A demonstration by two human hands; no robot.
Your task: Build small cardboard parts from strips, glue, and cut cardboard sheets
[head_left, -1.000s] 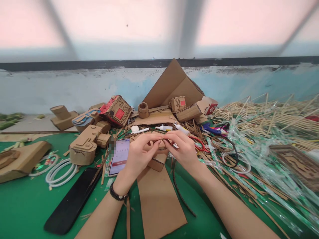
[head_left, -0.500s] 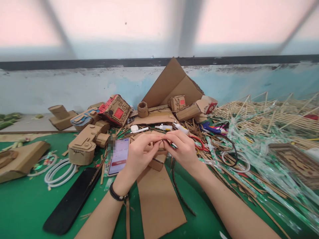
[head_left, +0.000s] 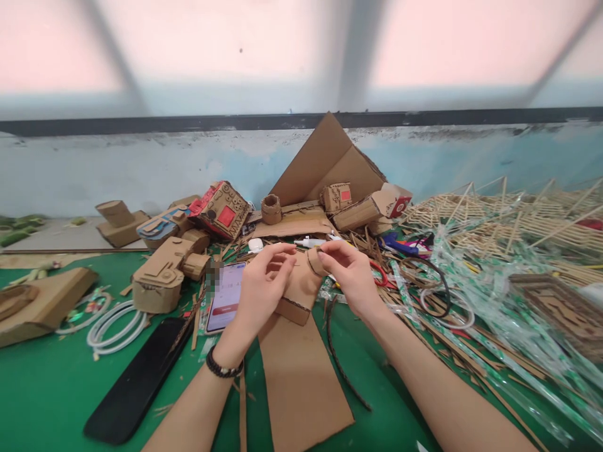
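My right hand (head_left: 351,276) pinches a short, curved cardboard strip (head_left: 315,260) between thumb and fingertips. My left hand (head_left: 266,282) is level with it on the other side, thumb and fingers apart, with nothing visible between them. Under and between both hands is a small cardboard box (head_left: 294,309), its top partly hidden by my fingers. The box rests at the far end of a long flat cardboard sheet (head_left: 306,383). A thin dark strip (head_left: 336,358) curves on the green table beside the sheet.
To the left are a lit phone (head_left: 227,295), a black flat object (head_left: 136,383), a white tubing coil (head_left: 115,329) and a cardboard camera model (head_left: 157,276). White glue bottles (head_left: 311,242) lie beyond my hands. At right spread cardboard scraps, clear plastic strips (head_left: 499,314) and thin wooden sticks.
My hands have come apart from a shared pinch. The left has opened and shifted slightly left; the curved strip now shows in the right, and more of the box top is visible.
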